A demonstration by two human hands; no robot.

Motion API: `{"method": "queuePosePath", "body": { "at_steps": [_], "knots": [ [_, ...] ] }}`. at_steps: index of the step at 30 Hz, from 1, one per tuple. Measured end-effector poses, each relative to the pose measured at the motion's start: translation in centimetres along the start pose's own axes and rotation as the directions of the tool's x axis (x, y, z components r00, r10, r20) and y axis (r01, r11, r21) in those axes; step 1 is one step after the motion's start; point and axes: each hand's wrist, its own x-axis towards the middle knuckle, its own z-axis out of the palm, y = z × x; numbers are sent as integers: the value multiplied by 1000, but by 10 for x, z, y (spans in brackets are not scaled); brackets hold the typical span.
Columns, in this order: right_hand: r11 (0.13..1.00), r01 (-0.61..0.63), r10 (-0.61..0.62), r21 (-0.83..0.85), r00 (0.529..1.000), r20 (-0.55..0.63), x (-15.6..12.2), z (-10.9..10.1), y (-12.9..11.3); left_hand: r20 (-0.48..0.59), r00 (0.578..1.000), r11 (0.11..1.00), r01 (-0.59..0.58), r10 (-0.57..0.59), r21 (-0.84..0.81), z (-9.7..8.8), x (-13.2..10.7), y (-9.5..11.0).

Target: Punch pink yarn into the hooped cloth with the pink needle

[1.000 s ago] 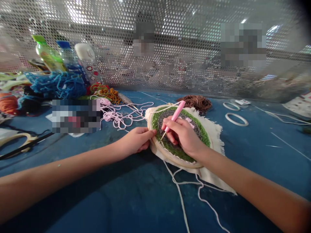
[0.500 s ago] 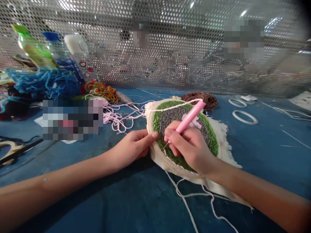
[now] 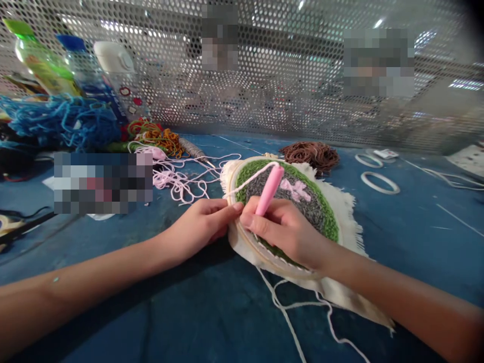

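Note:
My right hand (image 3: 283,227) is closed round a pink punch needle (image 3: 269,189), its tip hidden behind my fingers at the lower left of the stitching. White yarn (image 3: 253,180) runs out of the top of its handle to the left. With thumb on top, my left hand (image 3: 206,222) grips the left rim of a round embroidery hoop (image 3: 260,254). Stretched in the hoop is cream cloth (image 3: 346,214) with a frayed edge. Looped yarn fills it: a green ring (image 3: 328,214), a grey middle (image 3: 260,187) and a pale pink shape (image 3: 295,190).
Pink yarn (image 3: 181,184) lies loose left of the hoop, brown yarn (image 3: 310,155) behind it. Blue yarn (image 3: 64,121) and several bottles (image 3: 113,58) stand at the back left. White rings (image 3: 380,182) lie right. A perforated metal screen (image 3: 264,96) rises behind the table.
My right hand has moved slightly left and down, and the punch needle now stands more upright, closer to my left thumb. My left hand keeps its hold on the hoop.

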Motion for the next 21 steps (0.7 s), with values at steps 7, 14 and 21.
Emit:
{"method": "queuePosePath", "body": {
  "at_steps": [7,14,21],
  "knots": [
    [986,164,-165,-18,985,-44,-1,-7,-7,67,998,993,17,-10,-115,4,1,5],
    [986,161,-157,28,981,-114,5,-17,-15,42,999,995,10,-6,-97,4,1,2],
    [975,221,-221,-16,967,-130,2,-15,-10,36,999,998,-14,16,-64,4,-1,3]
  ]
}}
